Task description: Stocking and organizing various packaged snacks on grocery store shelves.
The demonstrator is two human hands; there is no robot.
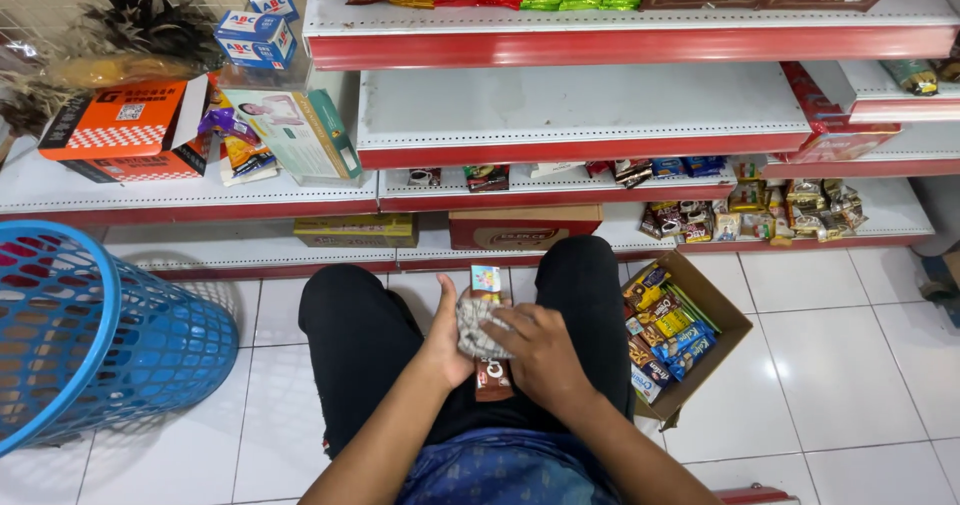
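Observation:
I crouch in front of shop shelves, knees in black trousers. My left hand point(447, 337) grips a long brown snack packet point(489, 377) that lies across my lap, its colourful top end pointing at the shelves. My right hand point(540, 350) presses a crumpled grey cloth point(477, 327) onto the middle of that packet. Both hands touch the packet and the cloth between my knees.
An open cardboard box point(720, 310) of several mixed snack packets sits on the white tiled floor by my right knee. A blue plastic basket point(90, 335) lies at left. White shelves with red edges point(560, 150) hold sweets, boxes and packets; the middle shelf board is bare.

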